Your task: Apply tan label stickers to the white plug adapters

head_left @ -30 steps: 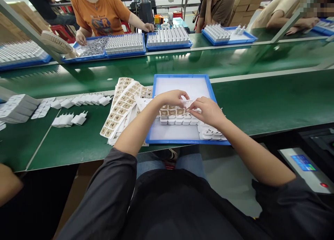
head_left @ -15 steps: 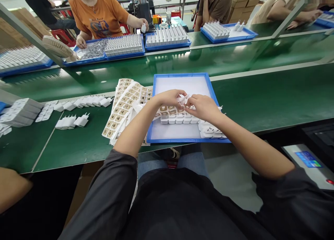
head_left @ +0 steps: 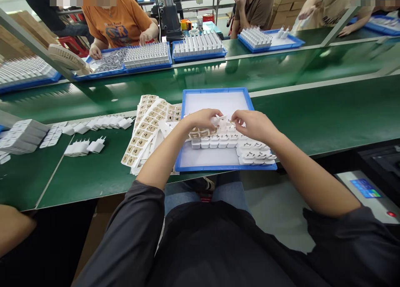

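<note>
Right hand (head_left: 256, 126) had shifted right, away from left hand (head_left: 204, 119), since the frame half a second before; left hand stayed about where it was. Left hand pinched a white piece (head_left: 221, 121) between thumb and fingers, above the blue-rimmed tray (head_left: 215, 90). Right hand's thumb and fingers were curled close together, just beside the white piece; a tiny tan bit showed at the tips, too small to tell if gripped. Tan label strip (head_left: 201, 133) lay under the left hand, by a row of white plugs (head_left: 214, 143) in the tray. More plugs, a white cluster (head_left: 256, 155), sat in its near right corner. Label sheets (head_left: 150, 124) were fanned left of the tray, on the green table (head_left: 328, 116).
</note>
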`<state>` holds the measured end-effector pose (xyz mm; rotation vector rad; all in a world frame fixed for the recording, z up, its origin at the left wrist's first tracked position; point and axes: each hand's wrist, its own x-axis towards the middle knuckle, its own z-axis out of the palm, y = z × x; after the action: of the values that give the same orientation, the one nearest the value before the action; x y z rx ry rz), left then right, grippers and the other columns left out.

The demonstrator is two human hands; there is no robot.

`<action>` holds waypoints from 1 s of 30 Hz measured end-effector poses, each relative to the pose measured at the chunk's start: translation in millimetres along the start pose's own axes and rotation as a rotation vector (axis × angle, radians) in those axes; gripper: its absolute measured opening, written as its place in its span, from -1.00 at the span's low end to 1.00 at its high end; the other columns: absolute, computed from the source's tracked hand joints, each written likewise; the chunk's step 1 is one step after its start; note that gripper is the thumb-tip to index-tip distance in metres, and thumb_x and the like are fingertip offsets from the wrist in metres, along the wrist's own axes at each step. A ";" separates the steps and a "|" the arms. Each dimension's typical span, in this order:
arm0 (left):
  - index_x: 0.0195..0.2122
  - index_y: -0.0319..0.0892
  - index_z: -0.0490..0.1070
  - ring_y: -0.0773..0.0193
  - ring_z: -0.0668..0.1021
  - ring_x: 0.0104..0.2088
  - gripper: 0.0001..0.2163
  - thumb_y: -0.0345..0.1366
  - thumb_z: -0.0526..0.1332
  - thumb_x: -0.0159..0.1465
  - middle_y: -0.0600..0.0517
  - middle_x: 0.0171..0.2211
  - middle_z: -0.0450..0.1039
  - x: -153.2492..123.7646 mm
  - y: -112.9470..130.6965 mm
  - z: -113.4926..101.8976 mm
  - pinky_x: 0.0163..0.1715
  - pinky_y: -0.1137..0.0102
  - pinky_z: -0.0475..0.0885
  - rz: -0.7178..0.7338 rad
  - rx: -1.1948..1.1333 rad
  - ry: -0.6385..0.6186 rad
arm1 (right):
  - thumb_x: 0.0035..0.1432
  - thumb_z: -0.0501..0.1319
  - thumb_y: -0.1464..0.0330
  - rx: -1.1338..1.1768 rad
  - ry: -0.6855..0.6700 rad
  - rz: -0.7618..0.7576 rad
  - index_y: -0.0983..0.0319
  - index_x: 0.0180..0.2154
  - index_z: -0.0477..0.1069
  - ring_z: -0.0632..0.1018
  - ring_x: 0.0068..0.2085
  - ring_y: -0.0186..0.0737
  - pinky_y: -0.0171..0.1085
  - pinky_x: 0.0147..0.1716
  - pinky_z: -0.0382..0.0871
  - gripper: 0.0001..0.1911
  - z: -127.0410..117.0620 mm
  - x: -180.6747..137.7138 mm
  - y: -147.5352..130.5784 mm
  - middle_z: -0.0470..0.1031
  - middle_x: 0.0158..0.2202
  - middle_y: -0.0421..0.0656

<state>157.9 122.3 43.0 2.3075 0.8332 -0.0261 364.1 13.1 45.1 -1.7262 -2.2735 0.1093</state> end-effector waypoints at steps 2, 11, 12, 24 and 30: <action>0.18 -0.11 0.37 0.03 0.50 0.04 -0.37 -0.33 0.36 0.02 -0.04 0.04 0.52 -1.3 0.9 1.3 0.03 0.28 0.36 0.014 0.096 0.044 | 0.15 0.21 0.41 0.197 0.045 0.009 0.21 -0.09 0.46 0.58 -0.29 -0.13 -0.22 -0.30 0.35 -0.74 -1.9 -5.7 4.7 0.59 -0.31 -0.13; 0.02 -0.05 0.49 -0.02 0.36 0.24 -0.74 -0.20 0.28 0.31 -0.11 0.23 0.40 -74.2 18.8 67.0 0.25 0.08 0.24 0.394 0.180 0.731 | 0.17 0.36 0.21 1.027 0.124 0.141 0.17 -0.20 0.42 0.55 -0.30 -0.25 -0.29 -0.37 0.47 -0.76 12.6 -57.2 -36.4 0.53 -0.21 -0.15; -0.04 -0.04 0.52 -0.01 0.38 0.22 -0.80 -0.21 0.28 0.33 -0.09 0.20 0.44 -82.9 18.4 81.2 0.24 0.08 0.26 0.396 0.186 0.784 | 0.19 0.35 0.21 1.052 0.097 0.134 0.17 -0.19 0.43 0.55 -0.28 -0.24 -0.28 -0.36 0.48 -0.77 15.6 -61.4 -43.4 0.53 -0.19 -0.14; -0.33 -0.10 0.50 0.11 0.57 -0.03 -0.81 -0.10 0.30 0.32 -0.07 -0.17 0.52 -141.8 17.8 165.5 0.06 0.16 0.47 -0.002 -0.523 1.048 | 0.23 0.35 0.17 1.340 0.199 0.082 0.09 -0.11 0.56 0.50 -0.35 -0.28 -0.29 -0.46 0.49 -0.78 89.2 -80.1 -91.1 0.48 -0.24 -0.16; -0.34 -0.11 0.50 0.13 0.57 -0.04 -0.78 -0.07 0.34 0.29 -0.08 -0.15 0.53 -142.0 17.6 177.6 -0.06 0.25 0.48 0.000 -0.707 0.980 | 0.21 0.36 0.19 1.273 0.246 0.102 0.11 -0.27 0.55 0.51 -0.30 -0.23 -0.28 -0.46 0.43 -0.85 93.4 -81.3 -102.0 0.48 -0.26 -0.14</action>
<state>90.2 -74.4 -50.7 1.5538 1.0551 1.2649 263.8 -82.8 -35.3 -1.0242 -1.3221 1.0281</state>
